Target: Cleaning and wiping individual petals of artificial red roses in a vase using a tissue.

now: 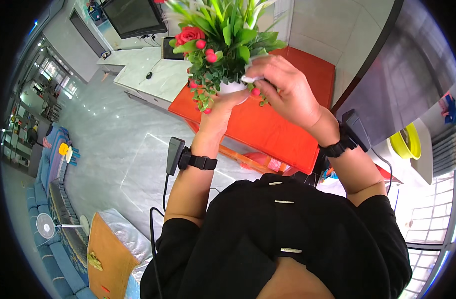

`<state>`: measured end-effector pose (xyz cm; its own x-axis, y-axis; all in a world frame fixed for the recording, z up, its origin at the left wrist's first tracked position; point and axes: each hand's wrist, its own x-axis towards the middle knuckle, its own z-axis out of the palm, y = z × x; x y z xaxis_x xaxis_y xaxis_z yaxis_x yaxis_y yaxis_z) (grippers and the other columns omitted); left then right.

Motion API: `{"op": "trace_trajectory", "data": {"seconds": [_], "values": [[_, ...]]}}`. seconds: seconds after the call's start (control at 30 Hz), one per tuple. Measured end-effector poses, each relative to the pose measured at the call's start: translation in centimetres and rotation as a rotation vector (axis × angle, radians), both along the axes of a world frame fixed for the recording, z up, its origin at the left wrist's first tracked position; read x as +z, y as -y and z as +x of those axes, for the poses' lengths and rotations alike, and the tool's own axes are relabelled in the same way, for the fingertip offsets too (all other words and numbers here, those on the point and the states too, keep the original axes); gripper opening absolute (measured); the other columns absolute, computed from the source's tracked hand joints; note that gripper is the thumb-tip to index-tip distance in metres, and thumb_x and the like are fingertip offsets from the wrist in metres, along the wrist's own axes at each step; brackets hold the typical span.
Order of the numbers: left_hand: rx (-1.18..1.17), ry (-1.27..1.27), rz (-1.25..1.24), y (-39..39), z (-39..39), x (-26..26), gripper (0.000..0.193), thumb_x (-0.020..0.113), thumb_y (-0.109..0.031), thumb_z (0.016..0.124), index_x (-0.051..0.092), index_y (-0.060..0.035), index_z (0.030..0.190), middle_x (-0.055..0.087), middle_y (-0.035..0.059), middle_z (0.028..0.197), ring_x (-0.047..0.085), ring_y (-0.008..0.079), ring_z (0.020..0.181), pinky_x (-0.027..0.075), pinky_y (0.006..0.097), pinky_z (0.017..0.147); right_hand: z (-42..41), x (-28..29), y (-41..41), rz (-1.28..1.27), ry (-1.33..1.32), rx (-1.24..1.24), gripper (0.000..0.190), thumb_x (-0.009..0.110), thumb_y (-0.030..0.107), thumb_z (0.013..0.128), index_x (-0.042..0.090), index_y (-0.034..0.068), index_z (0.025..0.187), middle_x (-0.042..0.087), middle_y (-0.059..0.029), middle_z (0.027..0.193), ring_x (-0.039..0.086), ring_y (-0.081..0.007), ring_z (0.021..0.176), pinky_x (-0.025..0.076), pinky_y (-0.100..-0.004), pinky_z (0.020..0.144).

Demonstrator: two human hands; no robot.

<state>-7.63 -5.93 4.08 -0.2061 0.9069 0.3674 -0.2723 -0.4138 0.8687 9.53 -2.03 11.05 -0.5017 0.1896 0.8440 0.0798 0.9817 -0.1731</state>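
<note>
An artificial flower arrangement [228, 48] with green leaves, a red rose and red berries stands in a white pot [231, 87] before me. My left hand [228, 104] grips the pot from below and the near side; its fingers are partly hidden behind the pot. At the right side of the foliage, my right hand [284, 86] pinches a crumpled white tissue or cloth [250, 79] between thumb and fingers, close to the pot's rim. A berry sprig [255, 91] hangs just under that hand. Both wrists wear black straps with small devices.
Beneath the pot is an orange-red wooden table [273, 130]. A marble-topped cabinet [153, 69] stands beyond it to the left, below a wall-mounted screen [134, 17]. At the right, a yellow-green basin [406, 141] rests on a white surface. A cardboard box [110, 258] lies at lower left.
</note>
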Motion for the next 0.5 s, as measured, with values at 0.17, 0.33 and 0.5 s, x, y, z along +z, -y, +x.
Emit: {"op": "trace_trajectory", "data": {"seconds": [0.17, 0.33, 0.5], "values": [[0.016, 0.010, 0.012, 0.4, 0.0, -0.6, 0.035, 0.074, 0.000, 0.075, 0.064, -0.0039, 0.108, 0.067, 0.0049, 0.106, 0.064, 0.0143, 0.094, 0.052, 0.0305, 0.085, 1.6, -1.3, -0.2, 0.005, 0.069, -0.016, 0.019, 0.063, -0.005, 0.077, 0.062, 0.005, 0.093, 0.063, -0.0101, 0.099, 0.060, -0.0310, 0.093, 0.050, -0.0385, 0.080], [0.056, -0.080, 0.031, 0.8, -0.2, -0.6, 0.035, 0.074, 0.000, 0.076, 0.063, -0.0032, 0.109, 0.067, 0.0058, 0.106, 0.064, 0.0140, 0.093, 0.051, 0.0303, 0.084, 2.4, -1.4, -0.5, -0.073, 0.131, -0.047, 0.017, 0.064, -0.006, 0.075, 0.063, 0.003, 0.090, 0.062, -0.0113, 0.099, 0.061, -0.0314, 0.092, 0.053, -0.0379, 0.075], [0.098, -0.104, 0.012, 0.6, -0.3, -1.7, 0.030, 0.072, -0.002, 0.076, 0.063, -0.0020, 0.105, 0.066, 0.0046, 0.106, 0.063, 0.0143, 0.094, 0.050, 0.0313, 0.083, 1.5, 0.9, 1.5, -0.079, -0.002, -0.089, 0.021, 0.062, -0.006, 0.076, 0.062, 0.003, 0.094, 0.061, -0.0126, 0.107, 0.063, -0.0314, 0.093, 0.054, -0.0378, 0.077]]}}
